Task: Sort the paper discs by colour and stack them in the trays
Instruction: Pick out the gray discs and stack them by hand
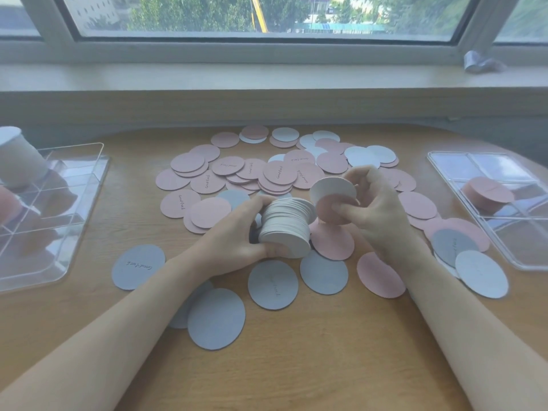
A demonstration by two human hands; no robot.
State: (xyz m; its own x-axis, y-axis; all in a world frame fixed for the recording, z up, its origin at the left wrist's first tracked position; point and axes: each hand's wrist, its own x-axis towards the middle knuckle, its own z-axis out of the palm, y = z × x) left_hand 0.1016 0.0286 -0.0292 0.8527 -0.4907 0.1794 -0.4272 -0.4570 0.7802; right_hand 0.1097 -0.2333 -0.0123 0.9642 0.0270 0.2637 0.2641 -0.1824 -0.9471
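left hand [237, 232] clamps the thick disc stack [286, 229], right hand [376, 209] pinches a smaller pink-faced stack [333, 200] just beside it; a loose squeeze could spill both.

One head-worn view looks forward and down, close over the table [296, 366], facing the window [267, 13].

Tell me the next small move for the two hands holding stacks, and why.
Probably bring the right hand with its small stack onto the thick stack gripped by the left hand. Both are held edge-on, close together above the table, so merging them frees a hand.
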